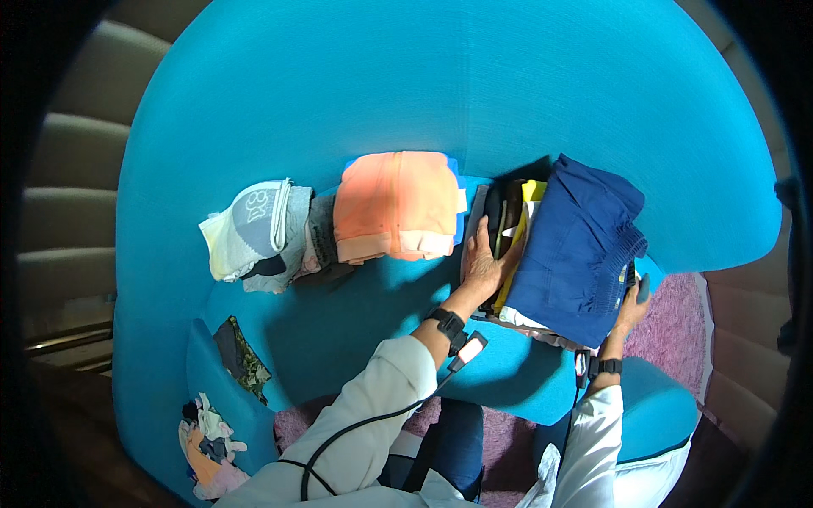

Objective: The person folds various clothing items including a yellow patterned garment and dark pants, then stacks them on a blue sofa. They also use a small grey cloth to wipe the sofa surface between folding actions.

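Observation:
A thick stack of folded clothes lies on the right of the sofa seat, topped by folded navy blue trousers (568, 254) with an elastic waistband. My left hand (488, 263) presses against the left side of this stack, where dark, grey and yellow folded edges (530, 197) show. On the opposite side, by the waistband, my right hand (630, 310) grips the stack's edge; its fingers are partly hidden under the cloth. Left of the stack sits a folded orange garment (397, 203) on top of something blue. Folded grey towels or garments (279, 235), one with a paw print, lie farther left.
The turquoise sofa (406, 82) has a high curved backrest and armrests at both sides. A dark camouflage-patterned cloth (241, 359) lies by the left armrest, and a loose pile of small clothes (209, 451) rests on it. A cable (356, 422) runs along my left sleeve. Pink carpet (673, 330) shows at right.

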